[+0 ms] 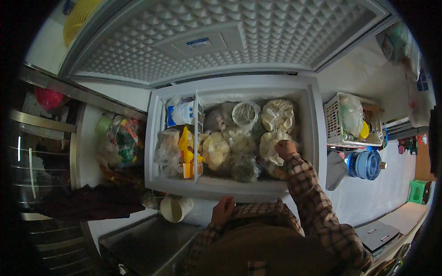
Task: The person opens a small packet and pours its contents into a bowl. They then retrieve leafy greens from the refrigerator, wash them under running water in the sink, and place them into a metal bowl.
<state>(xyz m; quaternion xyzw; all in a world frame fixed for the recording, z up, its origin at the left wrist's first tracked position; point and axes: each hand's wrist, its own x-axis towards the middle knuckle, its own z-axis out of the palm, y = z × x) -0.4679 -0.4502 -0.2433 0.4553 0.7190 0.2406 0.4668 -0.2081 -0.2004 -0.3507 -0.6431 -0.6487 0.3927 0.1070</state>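
Observation:
Before me stands an open chest freezer point(219, 190) with plastic bags of frozen food inside. My right hand point(286, 149) reaches in at the right, fingers closed on the gathered top of a clear bag of pale round food point(270, 145). Behind that bag lies a similar bag of pale pieces point(278, 115). A round translucent tub point(245, 115) and another bag of pale food point(216, 151) are farther left. My left hand point(223, 208) is by the freezer's front rim, fingers partly curled; whether it touches the rim is unclear.
The raised freezer lid point(269, 45) stands behind. A wire divider point(197, 138) sets off a left section holding a yellow package point(186, 145). On the right are a white plastic crate point(334, 119) and a blue water jug point(367, 165). A pale bucket point(175, 208) sits in front, left.

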